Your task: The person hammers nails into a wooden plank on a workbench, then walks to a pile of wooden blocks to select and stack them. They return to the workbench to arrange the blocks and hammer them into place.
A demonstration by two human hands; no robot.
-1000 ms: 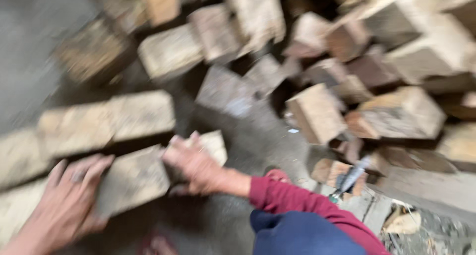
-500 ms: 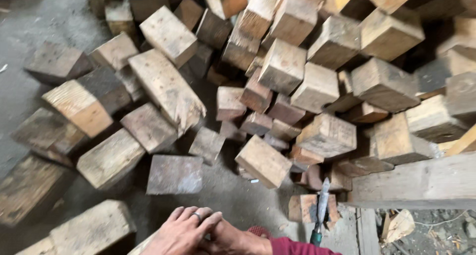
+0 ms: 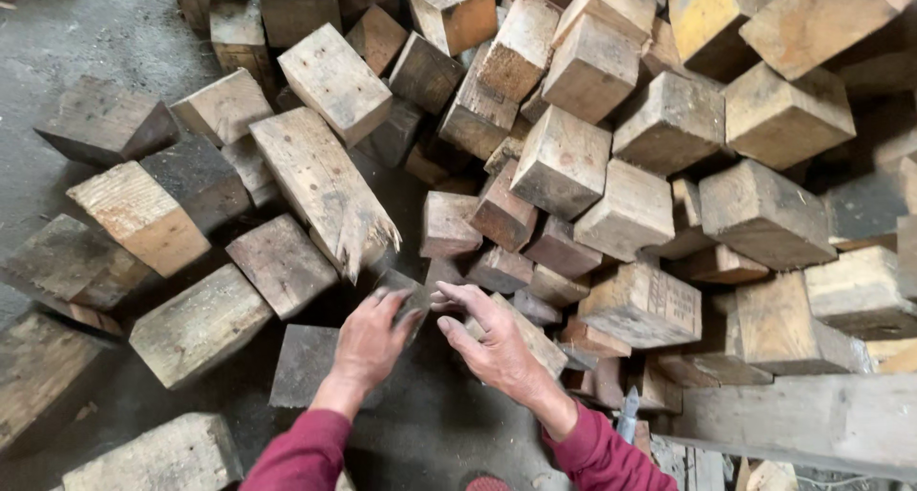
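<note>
Head view: both hands reach into the foot of a heap of sawn wooden blocks. The left hand (image 3: 368, 343) has its fingers loosely spread and curling over a small dark grey block (image 3: 406, 295) that lies just below the splintered end of a long pale block (image 3: 320, 185). The right hand (image 3: 492, 343) is open, fingers extended and slightly apart, its palm turned toward the left hand and lying against a pale block (image 3: 535, 343) at the pile's edge. Neither hand has closed on anything yet, so the step in hand looks like picking out a block; a firm hold would call for the fingers to close round the small dark block's sides. The blocks lie on a dusty grey concrete floor (image 3: 105, 32). A flat dark slab (image 3: 301, 362) sits under the left wrist, and a weathered plank (image 3: 802, 419) runs along the lower right. Both sleeves (image 3: 296, 453) are dark red.
</note>
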